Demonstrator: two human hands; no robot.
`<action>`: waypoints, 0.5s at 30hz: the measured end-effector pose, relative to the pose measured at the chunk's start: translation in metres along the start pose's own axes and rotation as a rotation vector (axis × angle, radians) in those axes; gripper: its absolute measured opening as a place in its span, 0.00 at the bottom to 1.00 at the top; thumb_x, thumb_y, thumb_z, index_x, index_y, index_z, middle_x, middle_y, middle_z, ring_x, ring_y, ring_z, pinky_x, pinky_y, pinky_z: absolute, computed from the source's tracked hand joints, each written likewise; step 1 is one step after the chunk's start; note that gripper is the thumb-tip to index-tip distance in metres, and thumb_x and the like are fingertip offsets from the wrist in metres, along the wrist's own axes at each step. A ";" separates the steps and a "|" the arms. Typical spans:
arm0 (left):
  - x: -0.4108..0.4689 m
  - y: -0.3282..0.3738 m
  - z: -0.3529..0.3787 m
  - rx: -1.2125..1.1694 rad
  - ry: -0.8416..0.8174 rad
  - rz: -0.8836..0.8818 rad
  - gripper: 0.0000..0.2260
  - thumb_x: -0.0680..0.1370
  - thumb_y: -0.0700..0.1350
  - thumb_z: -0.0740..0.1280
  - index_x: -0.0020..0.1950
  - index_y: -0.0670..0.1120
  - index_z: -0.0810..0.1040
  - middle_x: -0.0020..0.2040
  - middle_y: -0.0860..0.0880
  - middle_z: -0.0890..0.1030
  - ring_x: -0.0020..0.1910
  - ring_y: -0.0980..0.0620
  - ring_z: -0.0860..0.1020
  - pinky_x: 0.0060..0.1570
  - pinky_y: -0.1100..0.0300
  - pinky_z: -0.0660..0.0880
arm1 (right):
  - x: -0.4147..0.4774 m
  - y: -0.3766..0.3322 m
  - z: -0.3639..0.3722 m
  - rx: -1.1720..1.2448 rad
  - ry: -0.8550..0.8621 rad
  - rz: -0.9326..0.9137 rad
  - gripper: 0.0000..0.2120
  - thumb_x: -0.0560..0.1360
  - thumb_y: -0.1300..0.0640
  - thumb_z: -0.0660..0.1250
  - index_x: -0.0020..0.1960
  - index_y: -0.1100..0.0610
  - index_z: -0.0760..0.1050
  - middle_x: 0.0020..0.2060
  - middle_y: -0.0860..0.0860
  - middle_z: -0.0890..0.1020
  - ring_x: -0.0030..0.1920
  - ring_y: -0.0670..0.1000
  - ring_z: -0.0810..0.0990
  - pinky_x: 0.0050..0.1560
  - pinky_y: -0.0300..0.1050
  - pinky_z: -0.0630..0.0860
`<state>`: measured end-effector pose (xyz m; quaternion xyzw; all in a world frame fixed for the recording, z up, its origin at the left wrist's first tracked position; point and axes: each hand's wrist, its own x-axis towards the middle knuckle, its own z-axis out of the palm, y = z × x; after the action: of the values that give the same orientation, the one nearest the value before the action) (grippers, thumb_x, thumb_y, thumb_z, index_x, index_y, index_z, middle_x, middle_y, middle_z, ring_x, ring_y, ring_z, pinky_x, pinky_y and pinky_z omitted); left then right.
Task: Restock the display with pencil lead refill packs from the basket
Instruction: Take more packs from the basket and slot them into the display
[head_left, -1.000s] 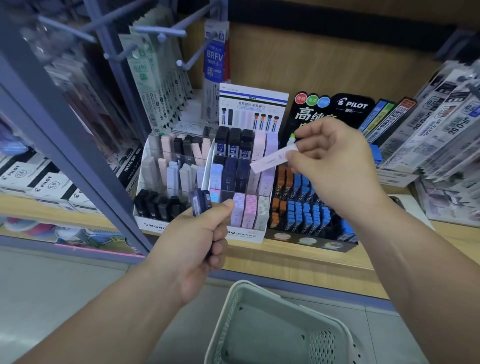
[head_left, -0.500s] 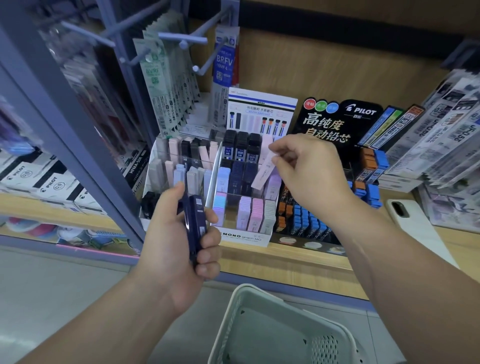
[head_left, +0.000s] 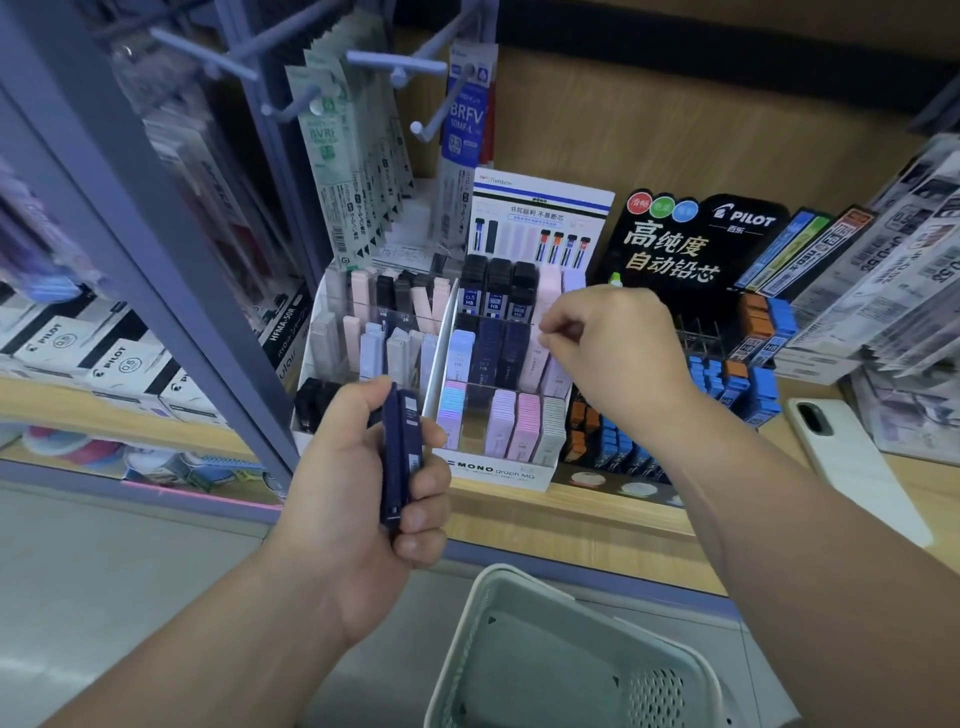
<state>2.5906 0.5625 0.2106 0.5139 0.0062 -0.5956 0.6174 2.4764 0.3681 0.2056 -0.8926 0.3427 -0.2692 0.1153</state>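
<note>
My left hand (head_left: 353, 483) grips a few dark navy lead refill packs (head_left: 400, 447) upright in front of the white MONO display (head_left: 498, 470). My right hand (head_left: 618, 353) reaches over the display's middle row, fingers curled and pinching the top of a pale pink refill pack (head_left: 534, 361) that stands in its slot beside the navy packs. The display's tiers hold black, navy, lilac and pink packs. The pale green basket (head_left: 519, 587) sits below my arms at the bottom edge; its inside looks bare where visible.
A black Pilot lead display (head_left: 696, 244) with blue and orange packs stands to the right. A white phone (head_left: 852, 457) lies on the wooden shelf. Hanging refill packs (head_left: 353, 156) on pegs and a blue-grey upright post (head_left: 171, 291) crowd the left.
My right hand carried the pale pink pack from in front of the Pilot sign down into the display's middle row. My left hand turned the navy packs upright and lifted slightly.
</note>
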 end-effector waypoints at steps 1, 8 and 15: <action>-0.001 0.001 0.000 0.007 0.000 0.002 0.19 0.75 0.62 0.61 0.42 0.46 0.74 0.30 0.48 0.64 0.24 0.52 0.58 0.25 0.63 0.52 | 0.000 -0.001 0.001 -0.007 -0.006 0.014 0.03 0.72 0.61 0.74 0.43 0.55 0.85 0.38 0.50 0.85 0.39 0.52 0.83 0.45 0.52 0.81; -0.003 0.001 0.003 0.089 0.034 0.000 0.18 0.75 0.62 0.65 0.42 0.47 0.75 0.30 0.49 0.64 0.24 0.52 0.59 0.23 0.64 0.55 | 0.004 -0.005 -0.003 -0.086 -0.108 0.065 0.05 0.75 0.58 0.71 0.42 0.53 0.85 0.41 0.47 0.83 0.42 0.52 0.81 0.45 0.51 0.80; -0.004 -0.005 0.015 0.191 0.042 0.051 0.16 0.74 0.57 0.71 0.42 0.48 0.70 0.29 0.50 0.65 0.25 0.52 0.62 0.24 0.61 0.57 | 0.001 -0.006 -0.013 -0.093 -0.166 0.058 0.10 0.80 0.59 0.63 0.54 0.54 0.84 0.50 0.50 0.83 0.49 0.52 0.80 0.50 0.49 0.78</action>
<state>2.5764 0.5570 0.2176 0.5828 -0.0507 -0.5668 0.5801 2.4727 0.3713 0.2190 -0.9060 0.3698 -0.1745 0.1096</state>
